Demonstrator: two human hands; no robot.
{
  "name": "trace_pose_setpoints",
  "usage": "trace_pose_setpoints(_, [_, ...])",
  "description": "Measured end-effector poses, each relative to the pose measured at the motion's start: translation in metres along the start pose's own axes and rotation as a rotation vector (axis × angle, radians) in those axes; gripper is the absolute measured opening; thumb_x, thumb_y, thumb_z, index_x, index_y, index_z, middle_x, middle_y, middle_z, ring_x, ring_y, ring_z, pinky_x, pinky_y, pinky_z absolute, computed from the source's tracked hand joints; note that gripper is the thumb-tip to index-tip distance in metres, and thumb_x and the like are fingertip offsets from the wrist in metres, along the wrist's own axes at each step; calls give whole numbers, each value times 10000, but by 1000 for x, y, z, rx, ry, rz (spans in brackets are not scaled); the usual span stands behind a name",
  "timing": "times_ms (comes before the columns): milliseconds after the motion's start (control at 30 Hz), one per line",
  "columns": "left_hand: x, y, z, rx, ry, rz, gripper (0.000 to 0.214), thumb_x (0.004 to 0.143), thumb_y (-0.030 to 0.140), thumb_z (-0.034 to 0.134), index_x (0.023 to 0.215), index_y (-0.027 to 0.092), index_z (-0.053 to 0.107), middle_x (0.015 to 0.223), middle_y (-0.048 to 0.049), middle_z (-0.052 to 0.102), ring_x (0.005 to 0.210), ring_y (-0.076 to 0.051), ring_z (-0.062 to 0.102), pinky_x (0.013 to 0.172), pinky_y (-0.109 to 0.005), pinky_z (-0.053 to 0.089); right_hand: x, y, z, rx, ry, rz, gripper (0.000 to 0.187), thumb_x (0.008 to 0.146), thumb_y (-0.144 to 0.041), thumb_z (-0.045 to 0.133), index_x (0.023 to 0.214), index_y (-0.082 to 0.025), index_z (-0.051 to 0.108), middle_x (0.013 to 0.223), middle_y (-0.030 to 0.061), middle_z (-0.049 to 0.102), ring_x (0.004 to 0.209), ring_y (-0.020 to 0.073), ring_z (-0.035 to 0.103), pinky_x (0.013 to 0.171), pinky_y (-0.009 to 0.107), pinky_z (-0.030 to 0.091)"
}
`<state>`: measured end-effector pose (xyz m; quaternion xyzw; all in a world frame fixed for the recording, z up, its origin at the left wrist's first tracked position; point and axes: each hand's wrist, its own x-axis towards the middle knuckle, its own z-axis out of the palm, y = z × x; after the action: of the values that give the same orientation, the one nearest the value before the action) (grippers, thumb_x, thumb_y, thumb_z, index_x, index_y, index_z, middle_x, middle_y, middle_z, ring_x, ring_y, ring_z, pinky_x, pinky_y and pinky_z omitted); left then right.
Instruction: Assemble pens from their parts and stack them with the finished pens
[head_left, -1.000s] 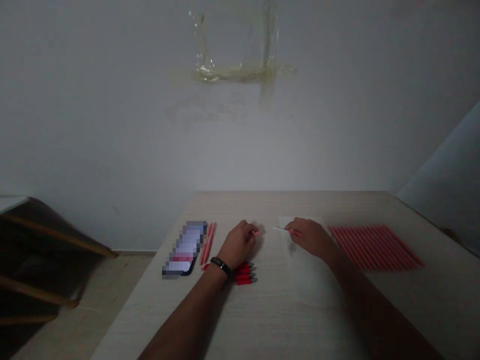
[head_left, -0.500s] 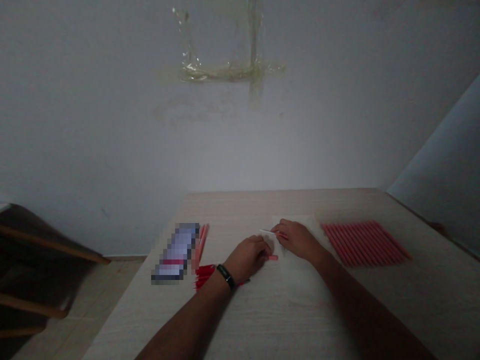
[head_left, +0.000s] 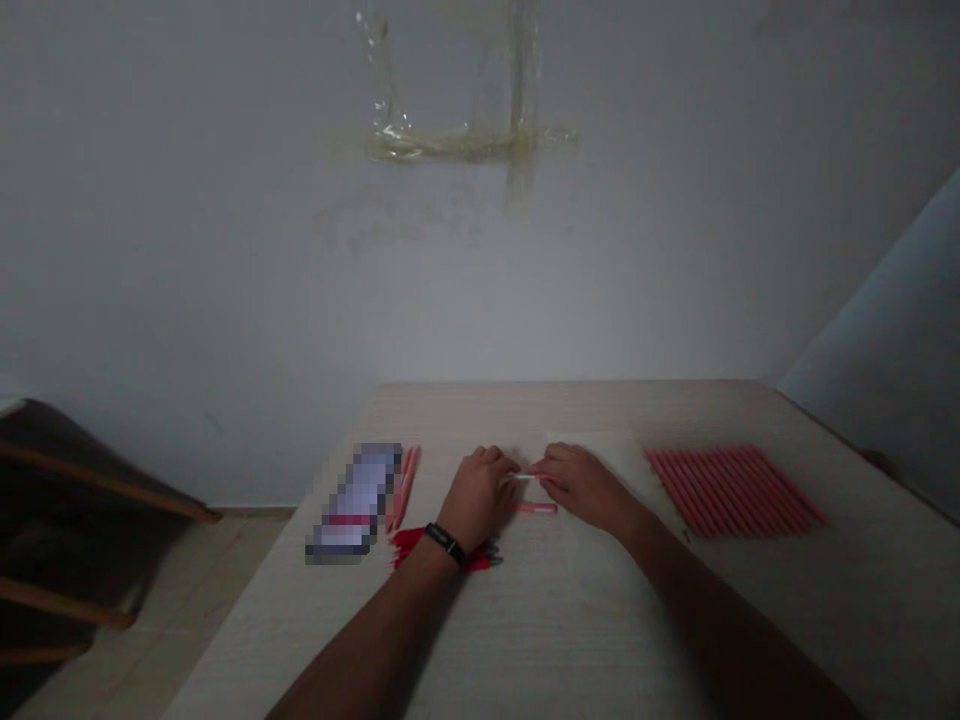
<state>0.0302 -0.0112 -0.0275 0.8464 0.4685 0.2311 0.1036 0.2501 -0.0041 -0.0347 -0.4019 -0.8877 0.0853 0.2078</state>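
Head view: left hand (head_left: 478, 495) and right hand (head_left: 583, 488) pinch a thin white-and-pink rod (head_left: 525, 476)

Both forearms (head_left: 367, 630) angled inward, left hand (head_left: 478, 495) and right hand (head_left: 581, 488) just apart, backs up

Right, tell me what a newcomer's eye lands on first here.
The neat row of pink rods on the right of the wooden table stands out first. At the table's centre, the left hand and right hand meet at a thin white stick, just above a loose pink rod. Higher up, yellowed clear tape marks the wall.
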Motion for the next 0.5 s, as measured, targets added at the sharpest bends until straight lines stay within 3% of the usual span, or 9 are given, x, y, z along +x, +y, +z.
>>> trace_pose_setpoints(133, [1, 0, 1, 38, -61, 3, 152, 934, 191, 584, 952, 210, 733, 950, -62, 667, 913, -211, 582, 825, -330, 429, 0, -4, 1, 37, 36, -18, 146, 951, -186, 594, 1073, -207, 671, 992, 48, 645, 970, 200, 573, 863, 331, 417])
trace_pose_setpoints(267, [1, 4, -1, 43, -89, 24, 176, 947, 204, 569, 965, 213, 744, 916, -64, 662, 894, -206, 581, 806, -316, 424, 0, -4, 1, 51, 42, -14, 58, 935, -178, 620, 976, -196, 657, 970, 43, 645, 955, 197, 575, 853, 330, 413])
trace_pose_setpoints(500, [1, 5, -2, 32, -108, 39, 193, 929, 176, 572, 1012, 220, 740, 913, -53, 675, 896, -207, 576, 804, -316, 416, 1, -7, 0, -1, 31, -8, 60, 910, -165, 649, 957, -200, 661, 951, 32, 632, 948, 197, 568, 830, 328, 389])
